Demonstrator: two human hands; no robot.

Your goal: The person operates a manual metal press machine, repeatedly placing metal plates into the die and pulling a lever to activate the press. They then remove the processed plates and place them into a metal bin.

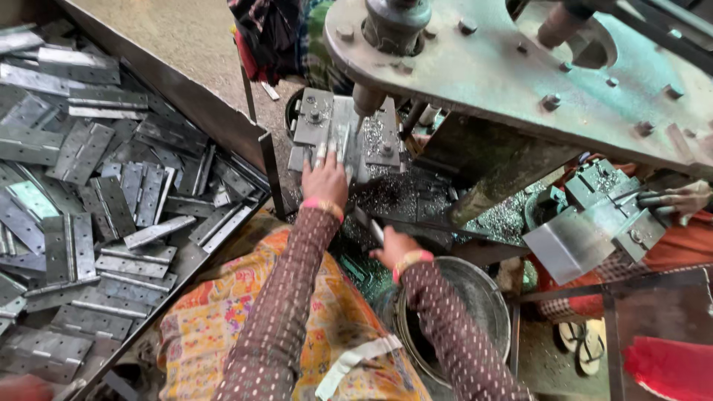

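Looking down from the head camera, I am seeing my left hand [324,178] lying flat, fingers stretched toward twelve o'clock, pressing a hinge plate [336,141] onto the press bed [312,119]. The plate is sitting right under my fingertips, its long axis running twelve to six, and the press spindle [366,100] is hanging just beyond it at about one o'clock from the hand. So the left hand is the nearer one by far; it is touching the plate, spread rather than clenched.

My right hand [394,249] is waiting lower down, at about four o'clock from the left, curled around a dark lever handle [371,229] just above the rim of the metal bucket [486,286]. The grip looks firm, though the fingers are partly hidden.

At nine o'clock the tray of loose hinges [96,208] is lying well apart from both hands. At three o'clock another person's hand [687,197] is working a second jig [609,204].
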